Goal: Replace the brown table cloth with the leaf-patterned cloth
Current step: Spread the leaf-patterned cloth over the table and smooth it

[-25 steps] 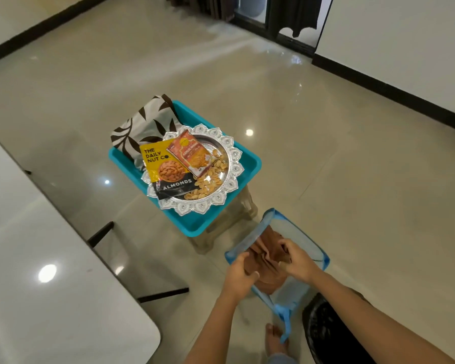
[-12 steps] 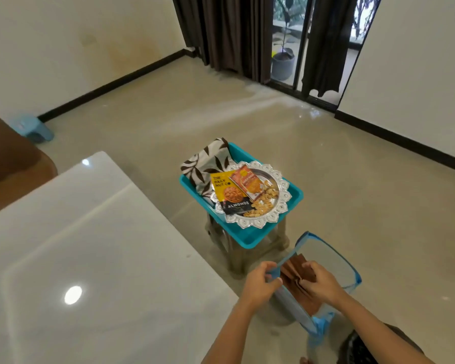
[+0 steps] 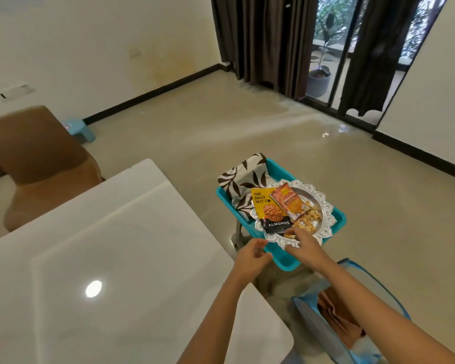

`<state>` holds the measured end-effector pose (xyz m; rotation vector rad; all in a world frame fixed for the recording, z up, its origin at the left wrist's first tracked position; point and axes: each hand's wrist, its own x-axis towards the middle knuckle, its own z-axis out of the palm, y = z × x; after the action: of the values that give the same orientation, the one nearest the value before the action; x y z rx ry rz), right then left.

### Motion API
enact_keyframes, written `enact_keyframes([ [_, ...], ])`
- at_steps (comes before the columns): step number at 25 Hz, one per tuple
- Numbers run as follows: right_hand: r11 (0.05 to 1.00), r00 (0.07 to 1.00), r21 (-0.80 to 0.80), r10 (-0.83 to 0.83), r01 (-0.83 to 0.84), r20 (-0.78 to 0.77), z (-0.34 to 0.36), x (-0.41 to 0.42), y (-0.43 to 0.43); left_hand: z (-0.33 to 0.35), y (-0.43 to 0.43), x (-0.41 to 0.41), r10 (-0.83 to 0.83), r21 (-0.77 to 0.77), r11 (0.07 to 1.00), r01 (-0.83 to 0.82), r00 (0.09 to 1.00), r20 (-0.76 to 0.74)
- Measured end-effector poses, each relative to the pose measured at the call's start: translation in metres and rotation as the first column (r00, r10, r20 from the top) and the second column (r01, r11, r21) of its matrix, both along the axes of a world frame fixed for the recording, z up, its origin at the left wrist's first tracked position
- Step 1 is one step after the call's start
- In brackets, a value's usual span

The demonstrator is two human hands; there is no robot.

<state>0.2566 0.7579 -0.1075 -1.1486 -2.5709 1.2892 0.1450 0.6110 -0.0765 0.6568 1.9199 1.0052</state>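
Brown cloth (image 3: 336,311) is seen bagged on floor | leaf-patterned cloth (image 3: 243,185) folded at teal tray's (image 3: 281,261) far-left corner, under plate (image 3: 323,219) | both hands (image 3: 250,256) loosely parted, nothing held | plate should be lifted level first.

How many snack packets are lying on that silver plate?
2. The yellow-and-black almonds packet lies on the plate's left side; the orange packet lies beside it, toward the middle, overlapping its edge. Loose snacks sit to the right; more packets could be hidden beneath.
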Motion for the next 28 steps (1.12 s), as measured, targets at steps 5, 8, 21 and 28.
enact_keyframes([
  [5,0.990,0.993,-0.079,0.119,-0.118,0.008,-0.034,-0.108,0.037,-0.020,0.047,-0.082,0.160,0.047,0.986,-0.161,0.987,0.020],
  [8,0.985,0.986,-0.041,0.167,-0.167,0.008,-0.055,-0.181,0.077,-0.037,0.082,-0.132,0.236,0.070,0.969,-0.239,0.970,0.053],
  [21,0.600,0.673,0.365,0.435,-0.712,0.598,-0.170,-0.391,0.226,-0.108,0.142,-0.246,0.428,-0.031,0.903,-0.428,0.892,0.148],
  [28,0.364,0.643,0.535,0.347,-0.763,0.682,-0.178,-0.405,0.242,-0.115,0.137,-0.241,0.438,-0.112,0.899,-0.424,0.885,0.160],
])
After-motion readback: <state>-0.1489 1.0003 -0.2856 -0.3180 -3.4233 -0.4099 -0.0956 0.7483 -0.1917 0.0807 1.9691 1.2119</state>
